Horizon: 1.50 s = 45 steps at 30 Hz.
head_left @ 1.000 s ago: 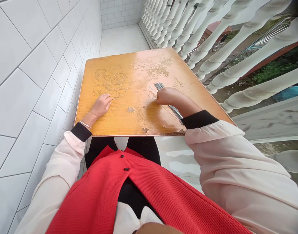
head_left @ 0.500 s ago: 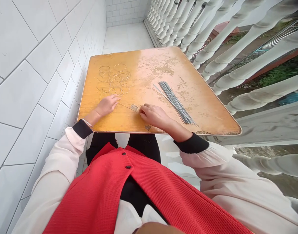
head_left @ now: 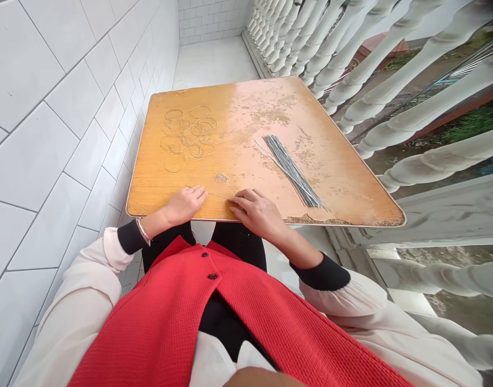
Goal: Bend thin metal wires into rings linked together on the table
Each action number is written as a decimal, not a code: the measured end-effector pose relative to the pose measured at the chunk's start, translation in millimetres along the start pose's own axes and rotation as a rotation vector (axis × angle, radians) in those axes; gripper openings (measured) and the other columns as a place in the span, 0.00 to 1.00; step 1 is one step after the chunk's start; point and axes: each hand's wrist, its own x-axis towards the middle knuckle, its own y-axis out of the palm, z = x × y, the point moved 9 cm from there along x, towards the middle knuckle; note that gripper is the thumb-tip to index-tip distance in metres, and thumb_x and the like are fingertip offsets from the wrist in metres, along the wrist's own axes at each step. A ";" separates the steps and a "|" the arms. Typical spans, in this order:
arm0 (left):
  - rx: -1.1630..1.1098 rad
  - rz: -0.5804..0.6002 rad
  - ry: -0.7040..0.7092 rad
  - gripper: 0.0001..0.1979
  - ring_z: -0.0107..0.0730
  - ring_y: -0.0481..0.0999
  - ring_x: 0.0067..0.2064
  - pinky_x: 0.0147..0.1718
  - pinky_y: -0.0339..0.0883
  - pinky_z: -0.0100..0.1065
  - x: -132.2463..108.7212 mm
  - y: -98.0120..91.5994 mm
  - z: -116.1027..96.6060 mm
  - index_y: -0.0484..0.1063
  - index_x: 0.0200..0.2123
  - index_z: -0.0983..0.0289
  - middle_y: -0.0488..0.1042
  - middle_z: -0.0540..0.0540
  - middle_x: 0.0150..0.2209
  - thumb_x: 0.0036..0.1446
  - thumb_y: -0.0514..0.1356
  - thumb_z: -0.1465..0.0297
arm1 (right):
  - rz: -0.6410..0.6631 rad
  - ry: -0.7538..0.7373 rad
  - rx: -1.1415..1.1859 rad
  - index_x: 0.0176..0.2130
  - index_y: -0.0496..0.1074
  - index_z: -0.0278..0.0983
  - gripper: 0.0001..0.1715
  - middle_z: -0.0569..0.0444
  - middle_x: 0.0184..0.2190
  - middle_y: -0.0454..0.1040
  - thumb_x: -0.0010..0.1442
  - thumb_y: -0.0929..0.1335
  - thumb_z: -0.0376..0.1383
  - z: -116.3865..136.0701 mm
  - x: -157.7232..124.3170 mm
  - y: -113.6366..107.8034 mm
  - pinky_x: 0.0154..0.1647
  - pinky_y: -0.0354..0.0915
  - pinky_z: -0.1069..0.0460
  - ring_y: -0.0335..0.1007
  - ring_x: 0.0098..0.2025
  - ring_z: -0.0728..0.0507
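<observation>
A thin, straight wire (head_left: 218,195) stretches between my two hands, just above or on the near part of the table. My left hand (head_left: 186,203) is closed on its left portion, fingertips pressed together. At the other end, my right hand (head_left: 257,211) pinches the wire between thumb and fingers. Beyond my left hand lie several thin wire rings (head_left: 190,134), overlapping on the yellow side of the table. A bundle of straight grey wires (head_left: 292,169) rests on the worn pinkish side, past my right hand.
The wooden table (head_left: 246,102) has peeling paint and a chipped near edge. White tiled wall (head_left: 48,145) runs close along the left. A white baluster railing (head_left: 395,134) borders the right side.
Both hands have drawn back toward the table's near edge with the wire between them. My left hand has come away from the rings, uncovering the nearest one.
</observation>
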 end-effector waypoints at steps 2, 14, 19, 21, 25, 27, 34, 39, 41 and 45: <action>0.027 -0.044 -0.007 0.22 0.45 0.76 0.61 0.54 0.73 0.42 -12.9 -1.8 -8.5 0.73 0.57 0.72 0.75 0.70 0.59 0.64 0.49 0.81 | -0.028 -0.030 0.011 0.48 0.79 0.32 0.20 0.38 0.45 0.77 0.69 0.63 0.40 6.7 -9.9 -1.8 0.46 0.71 0.41 0.71 0.45 0.34; 0.194 -0.441 0.032 0.17 0.44 0.83 0.50 0.46 0.78 0.39 -54.7 -12.1 -37.5 0.77 0.50 0.75 0.82 0.68 0.49 0.66 0.52 0.76 | -0.289 -0.351 -0.042 0.47 0.79 0.34 0.14 0.45 0.39 0.78 0.67 0.65 0.28 44.8 -37.0 -11.9 0.39 0.72 0.47 0.70 0.38 0.42; 0.254 -0.564 0.050 0.14 0.40 0.85 0.47 0.45 0.79 0.35 -67.6 -21.5 -44.5 0.78 0.48 0.73 0.83 0.65 0.47 0.67 0.55 0.74 | -0.363 -0.403 -0.065 0.45 0.79 0.34 0.16 0.47 0.36 0.76 0.64 0.65 0.22 50.1 -43.3 -14.5 0.37 0.69 0.49 0.66 0.36 0.43; 0.263 -0.528 0.066 0.15 0.39 0.84 0.49 0.45 0.79 0.35 -69.4 -18.3 -45.5 0.77 0.49 0.71 0.82 0.65 0.49 0.67 0.52 0.77 | -0.373 -0.397 -0.094 0.44 0.79 0.36 0.17 0.48 0.35 0.76 0.64 0.64 0.22 51.1 -44.1 -15.9 0.38 0.69 0.49 0.65 0.35 0.44; 0.257 -0.543 0.081 0.16 0.38 0.85 0.48 0.44 0.79 0.35 -73.5 -18.8 -46.2 0.77 0.47 0.70 0.83 0.64 0.48 0.66 0.51 0.78 | -0.368 -0.373 -0.144 0.43 0.79 0.35 0.16 0.48 0.34 0.75 0.64 0.64 0.22 51.5 -43.0 -17.4 0.36 0.68 0.49 0.65 0.34 0.43; 0.234 -0.576 0.088 0.15 0.38 0.85 0.46 0.42 0.79 0.34 -74.9 -22.0 -47.2 0.78 0.45 0.71 0.83 0.64 0.46 0.66 0.51 0.78 | -0.351 -0.366 -0.155 0.42 0.78 0.35 0.16 0.48 0.33 0.75 0.64 0.64 0.23 52.0 -41.6 -17.8 0.36 0.67 0.50 0.64 0.34 0.43; 0.197 -0.653 0.118 0.13 0.37 0.85 0.42 0.36 0.78 0.33 -77.1 -32.7 -52.2 0.77 0.40 0.71 0.84 0.62 0.40 0.66 0.52 0.78 | -0.314 -0.313 -0.286 0.39 0.77 0.30 0.09 0.47 0.30 0.73 0.64 0.66 0.25 57.1 -37.1 -18.8 0.34 0.65 0.49 0.62 0.33 0.42; 0.162 -0.721 0.113 0.10 0.32 0.83 0.36 0.33 0.75 0.31 -78.7 -41.8 -52.1 0.75 0.39 0.70 0.83 0.57 0.34 0.65 0.53 0.78 | -0.281 -0.342 -0.299 0.39 0.76 0.31 0.11 0.48 0.30 0.73 0.65 0.64 0.24 59.2 -35.2 -19.3 0.35 0.65 0.50 0.62 0.33 0.42; 0.167 -0.705 0.110 0.09 0.30 0.82 0.33 0.31 0.73 0.30 -77.1 -41.6 -53.0 0.74 0.39 0.69 0.82 0.56 0.33 0.65 0.54 0.78 | -0.278 -0.367 -0.296 0.38 0.76 0.31 0.11 0.47 0.31 0.73 0.64 0.64 0.23 59.5 -34.5 -21.8 0.34 0.64 0.50 0.62 0.34 0.42; 0.225 -0.623 0.077 0.09 0.27 0.77 0.30 0.29 0.68 0.29 -69.6 -38.0 -52.9 0.73 0.44 0.69 0.79 0.53 0.29 0.66 0.53 0.79 | -0.299 -0.387 -0.333 0.40 0.76 0.31 0.12 0.47 0.32 0.74 0.66 0.63 0.24 58.3 -30.3 -30.1 0.35 0.63 0.50 0.62 0.35 0.42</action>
